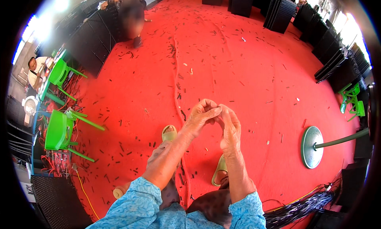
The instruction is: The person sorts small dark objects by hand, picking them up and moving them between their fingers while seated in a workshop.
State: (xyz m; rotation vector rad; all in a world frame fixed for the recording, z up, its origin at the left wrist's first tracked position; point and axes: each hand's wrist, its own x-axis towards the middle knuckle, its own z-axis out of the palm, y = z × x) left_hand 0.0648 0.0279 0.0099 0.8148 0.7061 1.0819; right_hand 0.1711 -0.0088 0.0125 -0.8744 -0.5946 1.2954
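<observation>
My left hand (201, 114) and my right hand (230, 127) meet in front of me, above the red floor covering (246, 86). Both are closed in a pinch, with thumbs and fingertips touching or nearly so. Whatever sits between the fingertips, if anything, is too small or hidden to make out. Below them, my feet wear yellow-green sandals (169, 133). A thick bundle of black strips (297, 207) lies on the floor to the right of my legs.
Short dark scraps litter the floor. Green chairs (59, 129) and a table with a seated person (35, 70) stand left; another person (131, 14) is farther off. Black woven panels (89, 42) lean there and at the back. A round green stand base (312, 147) is right.
</observation>
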